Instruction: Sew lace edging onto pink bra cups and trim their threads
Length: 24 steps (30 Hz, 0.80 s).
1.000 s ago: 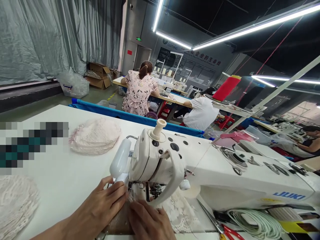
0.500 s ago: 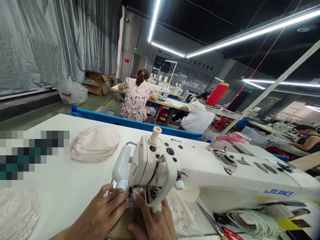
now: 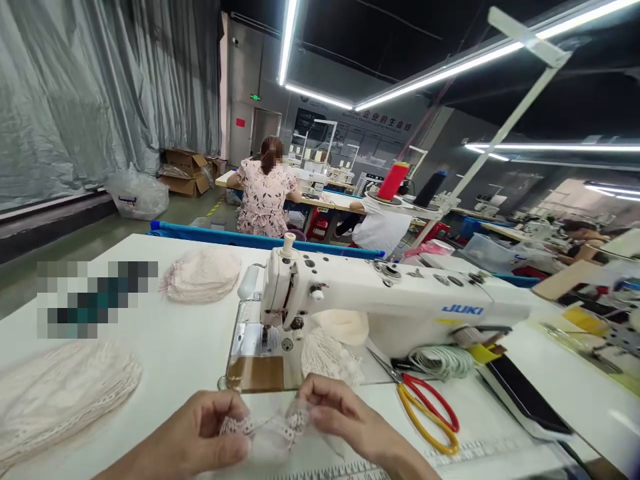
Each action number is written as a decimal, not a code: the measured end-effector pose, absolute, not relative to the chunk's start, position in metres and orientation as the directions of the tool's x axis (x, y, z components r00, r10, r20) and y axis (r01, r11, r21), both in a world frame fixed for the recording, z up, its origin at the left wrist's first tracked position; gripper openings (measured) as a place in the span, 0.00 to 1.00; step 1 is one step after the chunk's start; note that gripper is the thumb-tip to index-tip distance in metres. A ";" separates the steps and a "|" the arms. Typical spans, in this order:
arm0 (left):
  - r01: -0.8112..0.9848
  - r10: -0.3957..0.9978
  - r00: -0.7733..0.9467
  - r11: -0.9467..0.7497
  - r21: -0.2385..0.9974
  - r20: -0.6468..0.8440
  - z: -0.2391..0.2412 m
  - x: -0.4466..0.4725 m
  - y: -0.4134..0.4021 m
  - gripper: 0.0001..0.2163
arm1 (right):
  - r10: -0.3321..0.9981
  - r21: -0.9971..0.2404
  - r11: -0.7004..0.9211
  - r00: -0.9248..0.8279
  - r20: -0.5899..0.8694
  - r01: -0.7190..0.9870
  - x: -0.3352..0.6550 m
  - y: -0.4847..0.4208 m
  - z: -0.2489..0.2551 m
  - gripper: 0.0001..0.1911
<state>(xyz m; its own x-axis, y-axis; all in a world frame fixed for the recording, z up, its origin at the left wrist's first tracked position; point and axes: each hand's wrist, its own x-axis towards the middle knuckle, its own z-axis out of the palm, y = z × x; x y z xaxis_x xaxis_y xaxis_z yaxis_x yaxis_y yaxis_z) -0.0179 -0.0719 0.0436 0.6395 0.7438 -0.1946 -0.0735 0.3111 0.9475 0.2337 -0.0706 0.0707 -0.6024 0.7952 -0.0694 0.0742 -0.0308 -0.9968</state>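
Observation:
Close to the table's front edge, my left hand (image 3: 203,427) pinches one end of a strip of white lace (image 3: 273,430). My right hand (image 3: 343,417) has the other end between thumb and fingers, and the strip sags a little between them, partly blurred. Just beyond the hands stands a white sewing machine (image 3: 370,290); its needle area and the brown plate (image 3: 256,373) in front show no cloth. A gathered lace piece (image 3: 327,353) lies under the machine's arm, beside a cream cloth piece (image 3: 347,327).
Scissors with red and yellow handles (image 3: 433,417) lie right of my right hand, near a coiled pale cord (image 3: 440,360) and a black-topped device (image 3: 527,397). Lace stacks (image 3: 203,273) sit on the left of the table (image 3: 183,347). Co-workers sit beyond. A ruler (image 3: 340,472) runs along the front.
Both hands have come back from beside the needle toward the table's front edge, with the lace now between them. The view has shifted, showing more of the machine's right side and the scissors.

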 end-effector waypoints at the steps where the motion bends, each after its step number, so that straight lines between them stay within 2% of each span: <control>1: -0.126 0.757 0.630 0.320 0.939 -0.173 0.043 -0.016 -0.080 0.20 | 0.774 -0.993 0.041 -0.632 -0.036 0.107 0.232 -0.076 0.072 0.24; 3: -0.163 0.791 0.593 0.299 0.940 -0.149 0.042 -0.014 -0.094 0.18 | 0.745 -0.965 0.189 -0.667 0.022 0.180 0.225 -0.085 0.074 0.28; 5: -0.140 0.821 0.543 0.298 0.944 -0.179 0.045 -0.012 -0.107 0.17 | 0.740 -0.943 0.247 -0.672 0.034 0.225 0.216 -0.095 0.073 0.29; 9: -0.083 0.837 0.479 0.345 0.935 -0.266 0.052 -0.013 -0.131 0.20 | 0.717 -0.943 0.223 -0.697 -0.014 0.249 0.204 -0.116 0.068 0.25; 12: -0.075 0.812 0.491 0.401 0.913 -0.316 0.055 -0.018 -0.148 0.21 | 0.694 -0.963 0.170 -0.719 -0.031 0.207 0.206 -0.132 0.069 0.26; 18: -0.041 0.723 0.552 0.522 0.852 -0.416 0.051 -0.028 -0.178 0.22 | 0.564 -0.991 0.046 -0.822 -0.079 0.127 0.212 -0.159 0.074 0.24; 21: -0.019 0.681 0.558 0.580 0.814 -0.473 0.042 -0.033 -0.195 0.21 | 0.510 -0.994 0.034 -0.857 -0.076 0.108 0.208 -0.173 0.063 0.27; 24: 0.016 0.692 0.526 0.574 0.819 -0.495 0.032 -0.039 -0.214 0.22 | 0.427 -0.993 0.091 -0.904 -0.031 0.077 0.208 -0.186 0.050 0.32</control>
<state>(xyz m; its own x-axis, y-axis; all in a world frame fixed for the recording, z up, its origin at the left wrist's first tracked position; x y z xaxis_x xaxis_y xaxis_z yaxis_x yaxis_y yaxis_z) -0.0386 -0.2143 0.0323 0.5260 0.6916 -0.4950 0.0158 0.5740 0.8187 0.2077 -0.1857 0.0497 -0.9037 0.4270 -0.0306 0.0768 0.0914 -0.9929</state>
